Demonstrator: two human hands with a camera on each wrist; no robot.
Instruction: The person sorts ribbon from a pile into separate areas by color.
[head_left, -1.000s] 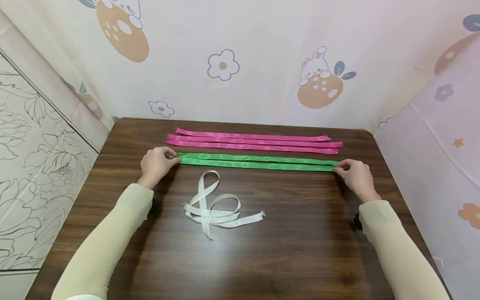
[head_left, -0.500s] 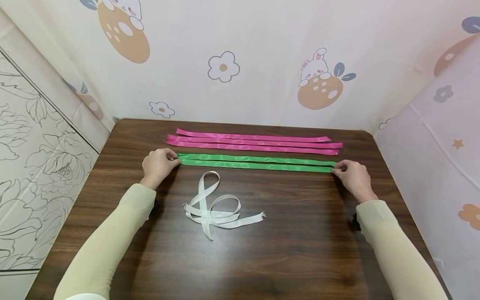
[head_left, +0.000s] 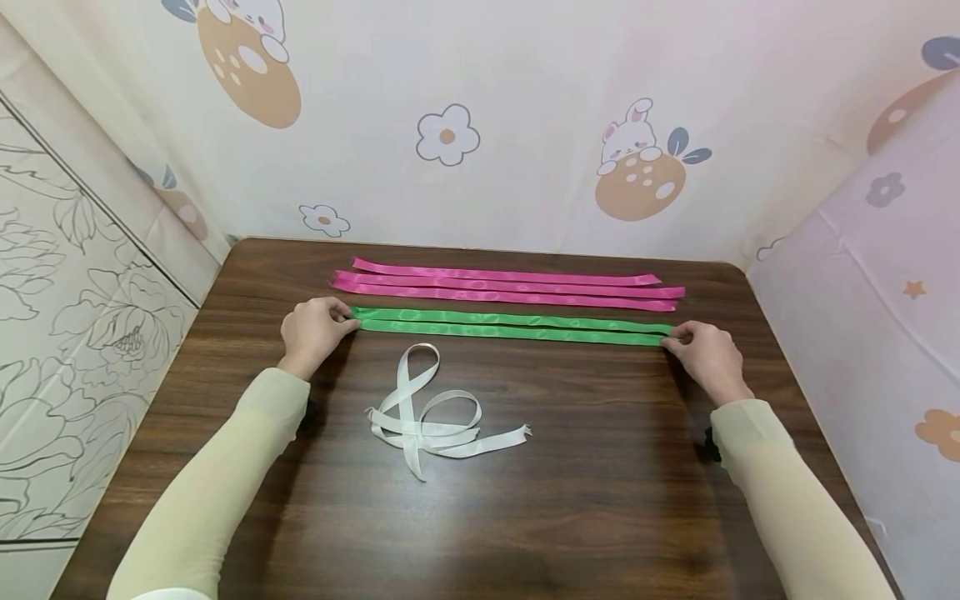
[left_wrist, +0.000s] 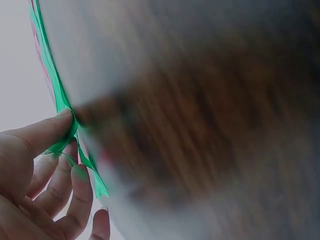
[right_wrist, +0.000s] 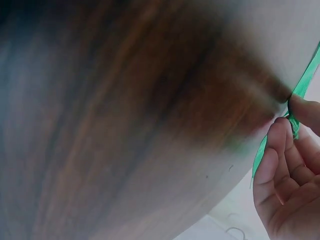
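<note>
Two green ribbons [head_left: 510, 324] stretch side by side across the table, nearly parallel. My left hand [head_left: 311, 335] pinches their left ends between thumb and fingers; in the left wrist view a loose green tail [left_wrist: 100, 185] hangs past the fingertips. At the other end my right hand [head_left: 708, 358] pinches the right ends, and the right wrist view shows a green end [right_wrist: 258, 159] sticking out beyond the fingers. Just behind lie several pink ribbons [head_left: 510, 287], spread flat in parallel. In front of the green ones a white ribbon [head_left: 442, 433] lies in loose loops with frayed ends.
All the ribbons are on a dark brown wooden table [head_left: 570, 500] with rounded back corners. A pale curtain [head_left: 525, 125] with rabbit and flower prints hangs right behind its back edge. A panel with line-drawn flowers [head_left: 82, 333] stands at the left.
Both hands keep their pinch on the green ribbons. The right hand has shifted very slightly left; the ribbons stay almost in place, and the pink and white ones have not moved.
</note>
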